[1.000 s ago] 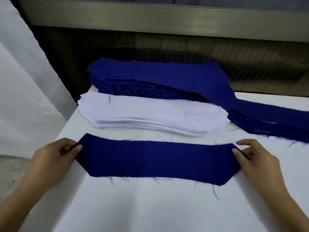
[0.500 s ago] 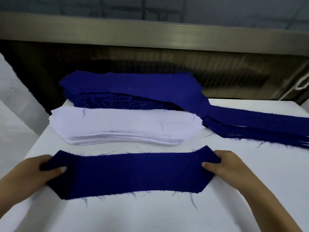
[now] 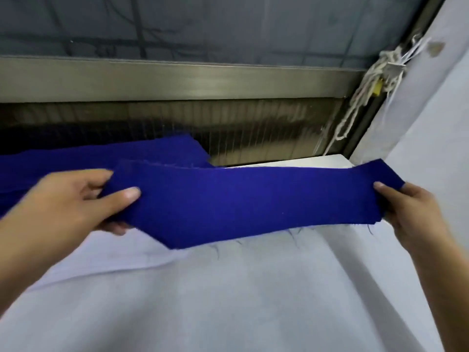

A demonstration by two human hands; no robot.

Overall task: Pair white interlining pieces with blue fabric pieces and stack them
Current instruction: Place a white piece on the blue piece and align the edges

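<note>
A long blue fabric piece hangs lifted above the white table, stretched between both hands. My left hand pinches its left end, thumb on top. My right hand pinches its right end. Behind it, at the far left, lies a stack of blue fabric pieces. The lifted piece partly hides that stack. The white interlining pile is out of view.
A metal rail and a dark ribbed panel run along the table's far edge. White cords hang at the right by a pale fabric wall. A fold crosses the table cover at the lower left.
Both hands have lifted the blue piece off the table and carried it to the right. The view has swung right, so the white pile has left the frame.
</note>
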